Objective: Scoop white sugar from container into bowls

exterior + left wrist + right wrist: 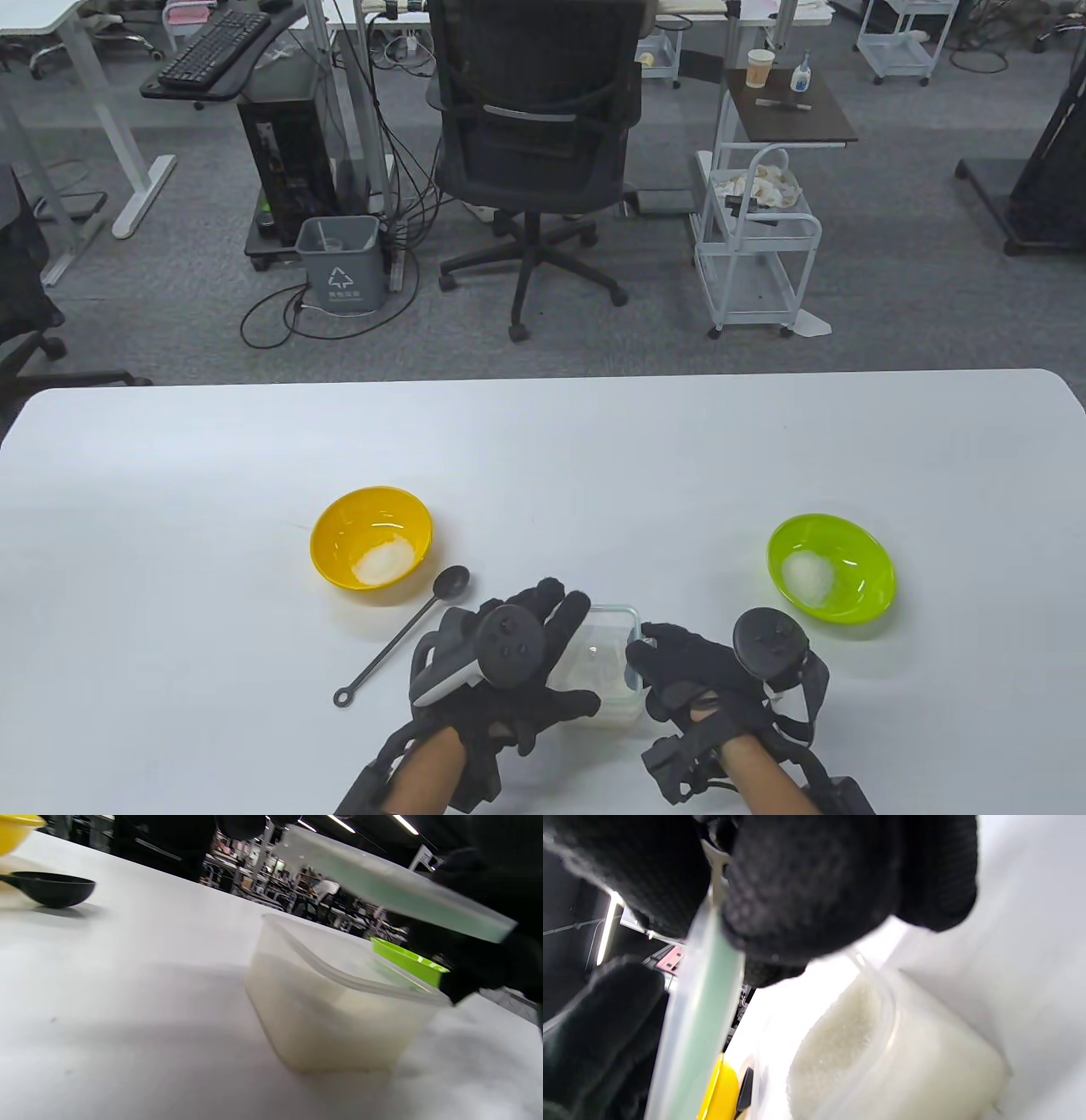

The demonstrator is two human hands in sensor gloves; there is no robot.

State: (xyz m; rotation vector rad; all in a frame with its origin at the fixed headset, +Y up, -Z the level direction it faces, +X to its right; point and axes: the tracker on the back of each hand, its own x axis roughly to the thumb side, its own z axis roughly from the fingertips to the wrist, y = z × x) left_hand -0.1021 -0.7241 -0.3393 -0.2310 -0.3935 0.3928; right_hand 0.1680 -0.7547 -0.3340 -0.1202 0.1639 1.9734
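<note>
A clear plastic container (604, 711) of white sugar stands near the table's front edge; it also shows in the left wrist view (335, 1014) and the right wrist view (903, 1065). Both hands hold its clear, green-sealed lid (607, 645) tilted just above the open container. My left hand (556, 632) grips the lid's left side, my right hand (657, 658) pinches its right edge (695, 1018). The lid also shows in the left wrist view (394, 895). A yellow bowl (356, 509) at the left and a green bowl (848, 531) at the right each hold some sugar. A black spoon (407, 632) lies left of my left hand.
The spoon's bowl (51, 889) rests on the white table (543, 458) just below the yellow bowl (17, 832). The green bowl (407, 961) stands beyond the container. An office chair (534, 144) and a cart (755, 246) stand past the table's far edge.
</note>
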